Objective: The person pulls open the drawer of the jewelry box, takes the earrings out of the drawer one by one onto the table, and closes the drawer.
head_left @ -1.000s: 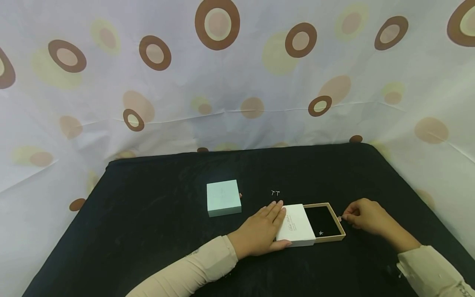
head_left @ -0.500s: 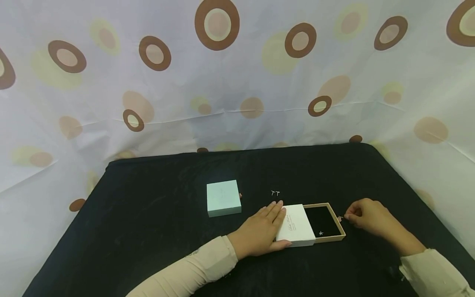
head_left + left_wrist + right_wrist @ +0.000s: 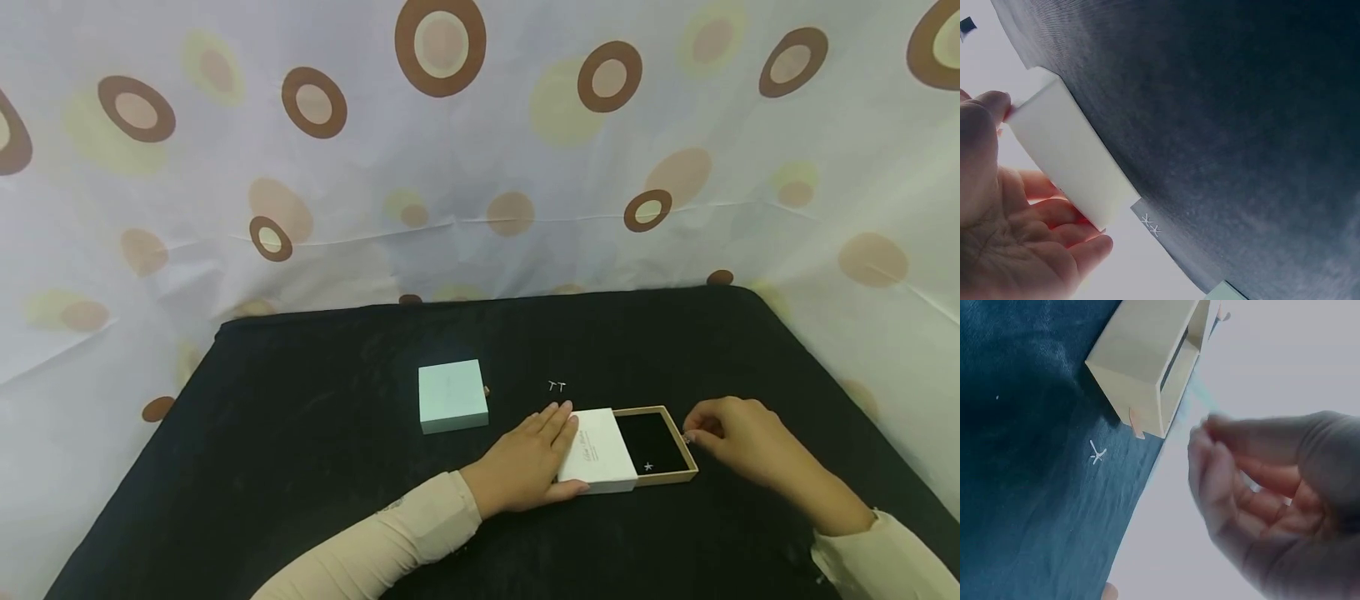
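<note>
A white jewellery box sleeve (image 3: 598, 450) lies on the dark cloth, its tan tray (image 3: 667, 477) pulled partly out to the right. On the tray's black insert lies a small silver star earring (image 3: 648, 467). My left hand (image 3: 521, 462) holds the sleeve's left end, thumb at the front corner and fingers over the far corner. Past the tray's end is my right hand (image 3: 738, 437), thumb and fingertips together near the ribbon pull tab (image 3: 1137, 424). Nothing shows between them, though they are blurred. A star earring (image 3: 1097, 453) rests on the cloth beside the tab.
A pale green box (image 3: 452, 397) stands left of the white one. Behind the white box, a pair of small silver earrings (image 3: 557, 386) lies on the black cloth (image 3: 337, 450). A white patterned curtain (image 3: 480, 167) hangs at the back.
My right hand drew slightly back right, then came in left, close over the tray's pull tab. My left hand and the box have stayed in place.
</note>
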{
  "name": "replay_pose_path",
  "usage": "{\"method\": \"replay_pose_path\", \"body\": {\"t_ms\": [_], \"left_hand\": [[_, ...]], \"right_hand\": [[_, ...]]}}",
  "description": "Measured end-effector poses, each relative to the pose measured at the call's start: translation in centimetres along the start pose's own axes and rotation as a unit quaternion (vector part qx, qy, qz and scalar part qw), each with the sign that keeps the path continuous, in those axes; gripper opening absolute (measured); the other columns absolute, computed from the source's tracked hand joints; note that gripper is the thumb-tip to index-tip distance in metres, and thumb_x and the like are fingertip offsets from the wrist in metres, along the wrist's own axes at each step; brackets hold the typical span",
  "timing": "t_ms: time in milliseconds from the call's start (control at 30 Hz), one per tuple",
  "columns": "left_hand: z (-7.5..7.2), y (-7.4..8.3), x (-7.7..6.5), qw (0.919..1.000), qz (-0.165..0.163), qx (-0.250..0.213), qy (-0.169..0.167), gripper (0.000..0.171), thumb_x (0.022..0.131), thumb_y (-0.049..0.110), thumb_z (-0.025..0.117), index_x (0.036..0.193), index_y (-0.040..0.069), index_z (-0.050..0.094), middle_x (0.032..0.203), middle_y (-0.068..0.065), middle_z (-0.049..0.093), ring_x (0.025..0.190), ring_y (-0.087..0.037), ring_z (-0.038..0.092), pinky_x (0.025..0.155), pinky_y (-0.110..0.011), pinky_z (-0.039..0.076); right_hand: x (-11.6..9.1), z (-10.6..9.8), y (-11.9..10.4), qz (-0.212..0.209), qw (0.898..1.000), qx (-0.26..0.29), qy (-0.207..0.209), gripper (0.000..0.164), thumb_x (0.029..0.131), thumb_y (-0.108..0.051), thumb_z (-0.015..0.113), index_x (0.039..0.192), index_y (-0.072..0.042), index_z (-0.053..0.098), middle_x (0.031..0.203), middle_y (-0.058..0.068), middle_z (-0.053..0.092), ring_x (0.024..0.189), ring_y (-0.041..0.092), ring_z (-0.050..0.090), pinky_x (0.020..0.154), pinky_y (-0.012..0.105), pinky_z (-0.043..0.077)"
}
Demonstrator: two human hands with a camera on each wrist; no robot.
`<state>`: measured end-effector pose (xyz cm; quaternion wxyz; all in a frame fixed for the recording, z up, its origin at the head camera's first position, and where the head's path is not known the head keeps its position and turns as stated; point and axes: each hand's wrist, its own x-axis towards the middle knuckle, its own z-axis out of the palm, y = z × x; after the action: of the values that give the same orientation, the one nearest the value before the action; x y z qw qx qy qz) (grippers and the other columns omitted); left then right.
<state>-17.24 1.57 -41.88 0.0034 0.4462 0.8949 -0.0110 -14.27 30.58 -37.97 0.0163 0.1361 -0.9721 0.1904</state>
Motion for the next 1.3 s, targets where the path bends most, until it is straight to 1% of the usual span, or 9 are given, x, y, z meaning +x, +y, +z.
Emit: {"method": "replay_pose_path", "body": {"t_ms": [100,200,267,333,533,767,933,1133,1300], "left_hand": [[0.1,0.0,0.0,1.0000,0.000,0.000,0.002,0.081,0.095,0.063,0.036,0.151,0.004,0.027,0.158,-0.013,0.022,0.145,-0.025,0.023,0.115,-0.034,0.024],[0.2,0.1,0.0,1.0000,-0.001,-0.003,0.003,0.081,0.096,0.063,0.036,0.151,0.004,0.027,0.158,-0.013,0.022,0.145,-0.025,0.023,0.115,-0.034,0.025],[0.2,0.2,0.0,1.0000,-0.001,-0.005,0.003,0.081,0.096,0.063,0.035,0.151,0.005,0.027,0.158,-0.013,0.022,0.145,-0.024,0.022,0.115,-0.034,0.025],[0.2,0.2,0.0,1.0000,-0.001,-0.005,0.004,0.080,0.096,0.063,0.035,0.151,0.005,0.027,0.158,-0.013,0.022,0.145,-0.024,0.022,0.115,-0.034,0.025],[0.0,0.2,0.0,1.0000,-0.001,-0.002,0.004,0.080,0.096,0.062,0.035,0.151,0.005,0.028,0.158,-0.013,0.023,0.145,-0.025,0.023,0.115,-0.034,0.025],[-0.1,0.2,0.0,1.0000,-0.001,0.002,0.003,0.080,0.096,0.062,0.036,0.151,0.004,0.028,0.157,-0.013,0.023,0.145,-0.025,0.024,0.115,-0.033,0.026],[-0.1,0.2,0.0,1.0000,-0.001,0.004,0.002,0.080,0.096,0.062,0.036,0.151,0.004,0.028,0.157,-0.013,0.023,0.145,-0.025,0.024,0.115,-0.033,0.025],[-0.1,0.2,0.0,1.0000,0.001,0.007,0.002,0.081,0.095,0.063,0.036,0.151,0.004,0.028,0.157,-0.013,0.024,0.144,-0.024,0.024,0.115,-0.033,0.025],[-0.1,0.1,0.0,1.0000,0.002,0.008,0.001,0.080,0.096,0.063,0.036,0.151,0.004,0.028,0.157,-0.013,0.024,0.144,-0.024,0.024,0.115,-0.033,0.025]], "right_hand": [[0.2,0.3,-0.2,-0.054,0.998,0.015,-0.022,0.002,0.085,-0.012,0.071,0.085,-0.012,0.070,0.075,-0.012,0.064,0.063,-0.003,0.053,0.053,0.023,0.044],[0.5,0.6,-0.3,-0.120,0.991,0.024,-0.050,0.002,0.085,-0.013,0.071,0.087,-0.013,0.069,0.079,-0.013,0.063,0.065,-0.006,0.051,0.054,0.022,0.045],[0.7,0.9,-0.3,-0.149,0.987,0.018,-0.057,0.002,0.086,-0.014,0.070,0.086,-0.014,0.069,0.082,-0.014,0.062,0.066,-0.007,0.049,0.055,0.021,0.045],[0.9,1.1,-0.3,-0.165,0.984,0.012,-0.059,0.005,0.085,-0.013,0.071,0.085,-0.017,0.068,0.084,-0.015,0.061,0.067,-0.007,0.048,0.055,0.021,0.044],[1.2,1.8,-0.2,-0.172,0.982,0.019,-0.072,0.016,0.083,-0.007,0.071,0.084,-0.022,0.067,0.086,-0.015,0.061,0.070,-0.006,0.048,0.057,0.021,0.045],[1.3,2.1,-0.3,-0.187,0.980,0.021,-0.071,0.021,0.082,-0.004,0.072,0.082,-0.024,0.065,0.083,-0.016,0.058,0.070,-0.005,0.047,0.057,0.021,0.044],[1.5,2.3,-0.3,-0.199,0.977,0.021,-0.073,0.024,0.081,-0.004,0.073,0.079,-0.026,0.063,0.082,-0.017,0.057,0.069,-0.005,0.046,0.056,0.021,0.042],[1.4,2.4,-0.4,-0.208,0.975,0.026,-0.080,0.026,0.081,-0.003,0.072,0.077,-0.025,0.060,0.078,-0.018,0.051,0.067,-0.005,0.042,0.056,0.019,0.040],[1.4,2.6,-0.4,-0.221,0.972,0.030,-0.078,0.026,0.080,-0.002,0.072,0.076,-0.023,0.059,0.078,-0.018,0.050,0.067,-0.005,0.042,0.056,0.019,0.040]]}}
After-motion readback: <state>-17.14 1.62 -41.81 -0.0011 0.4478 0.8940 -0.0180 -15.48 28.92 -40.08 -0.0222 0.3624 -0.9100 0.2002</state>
